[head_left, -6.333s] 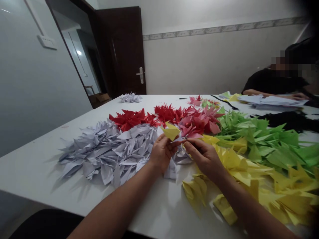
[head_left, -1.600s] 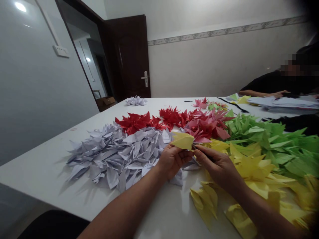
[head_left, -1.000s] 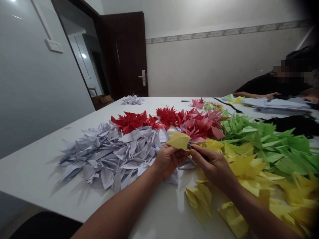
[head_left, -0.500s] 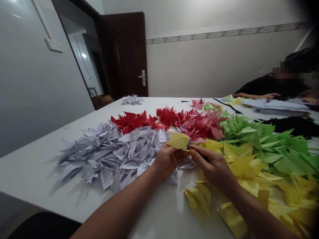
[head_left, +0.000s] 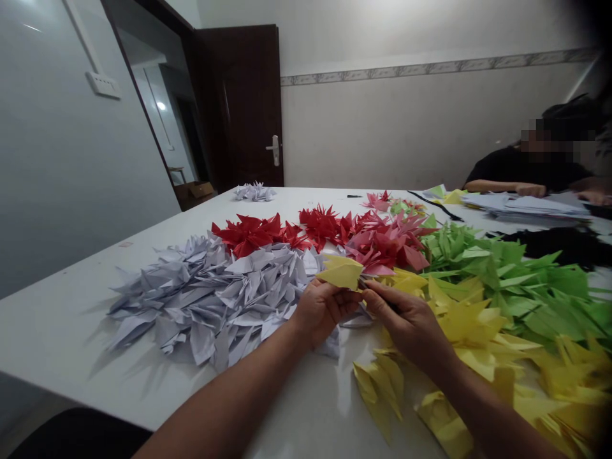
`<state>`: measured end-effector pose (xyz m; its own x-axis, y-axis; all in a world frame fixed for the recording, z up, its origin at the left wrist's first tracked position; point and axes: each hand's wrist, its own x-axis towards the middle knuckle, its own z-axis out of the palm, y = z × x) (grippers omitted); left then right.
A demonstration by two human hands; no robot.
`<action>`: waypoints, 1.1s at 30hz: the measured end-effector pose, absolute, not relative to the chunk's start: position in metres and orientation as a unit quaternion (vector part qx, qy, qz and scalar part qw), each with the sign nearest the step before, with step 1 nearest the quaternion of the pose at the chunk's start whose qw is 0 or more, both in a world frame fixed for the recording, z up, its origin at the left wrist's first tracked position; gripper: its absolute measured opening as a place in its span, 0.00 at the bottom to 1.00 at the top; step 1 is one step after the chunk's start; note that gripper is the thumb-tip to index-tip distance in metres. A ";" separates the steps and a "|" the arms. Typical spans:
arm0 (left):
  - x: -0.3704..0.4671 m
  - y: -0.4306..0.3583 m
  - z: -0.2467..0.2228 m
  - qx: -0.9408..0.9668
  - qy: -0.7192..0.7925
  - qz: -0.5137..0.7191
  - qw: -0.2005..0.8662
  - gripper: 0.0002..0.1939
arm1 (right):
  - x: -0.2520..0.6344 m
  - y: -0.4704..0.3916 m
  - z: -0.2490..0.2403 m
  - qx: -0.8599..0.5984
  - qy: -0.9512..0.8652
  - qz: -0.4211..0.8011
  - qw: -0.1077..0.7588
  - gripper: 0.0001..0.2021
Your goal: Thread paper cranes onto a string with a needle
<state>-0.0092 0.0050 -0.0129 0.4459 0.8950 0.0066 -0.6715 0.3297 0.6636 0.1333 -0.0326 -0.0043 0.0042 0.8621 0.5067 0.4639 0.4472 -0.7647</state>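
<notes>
A folded yellow paper piece [head_left: 342, 273] is pinched in my left hand [head_left: 322, 311], its pointed end to the left. My right hand [head_left: 404, 319] meets it at the right edge, closed around a thin dark tool [head_left: 362, 280] whose kind is mostly hidden by my fingers. Behind and left of my hands spreads a heap of folded white paper pieces [head_left: 205, 299]. Folded yellow paper pieces [head_left: 473, 322] lie under and beside my right forearm. One loose yellow folded piece [head_left: 380, 386] rests on the table between my forearms.
Red folded papers [head_left: 253, 233], pink ones [head_left: 389, 239] and a green heap [head_left: 507, 268] lie farther back on the white table [head_left: 62, 325]. Across the table, a person in black [head_left: 516, 162] sits by stacked white paper [head_left: 526, 207]. A dark door [head_left: 239, 108] stands ajar.
My hands keep nearly the same place and grip; the yellow piece has tilted slightly. The person across the table has shifted a little to the right.
</notes>
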 end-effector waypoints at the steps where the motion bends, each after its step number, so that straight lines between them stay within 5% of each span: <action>1: -0.009 0.005 -0.013 0.303 0.185 0.494 0.794 0.04 | 0.133 -0.033 -0.004 -0.488 -0.677 0.196 0.514 0.17; 33: -0.009 0.004 -0.013 0.302 0.178 0.499 0.792 0.06 | 0.134 -0.033 -0.004 -0.488 -0.687 0.190 0.503 0.17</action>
<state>-0.0090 0.0038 -0.0129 0.4388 0.8984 0.0197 -0.6833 0.3194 0.6566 0.1342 -0.0327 -0.0044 -0.0175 0.8624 0.5059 0.4794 0.4513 -0.7527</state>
